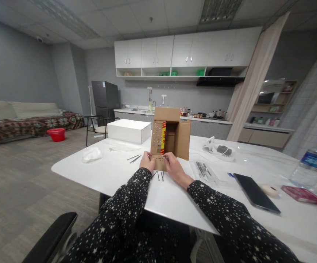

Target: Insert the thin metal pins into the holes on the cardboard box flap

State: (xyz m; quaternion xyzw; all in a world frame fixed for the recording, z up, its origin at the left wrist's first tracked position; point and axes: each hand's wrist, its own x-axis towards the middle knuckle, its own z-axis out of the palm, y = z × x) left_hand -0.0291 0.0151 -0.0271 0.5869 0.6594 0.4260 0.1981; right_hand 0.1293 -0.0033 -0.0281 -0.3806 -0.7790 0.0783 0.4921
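An open brown cardboard box (171,133) lies on its side on the white table (114,171), its opening towards me, with red and yellow tape on its left flap. My left hand (146,162) pinches the left end of the box's lower flap (159,163), which has a row of small holes. My right hand (174,167) grips the same flap's right end, fingertips at the holes. Loose nails (159,175) lie on the table just under my hands. More nails (134,158) lie to the left.
A white closed box (128,130) stands behind left, a crumpled white cloth (92,154) nearer. To the right lie a clear bag of nails (203,170), a black phone (255,191), a water bottle (313,162), a pink packet (302,194). A black chair arm (51,237) is at lower left.
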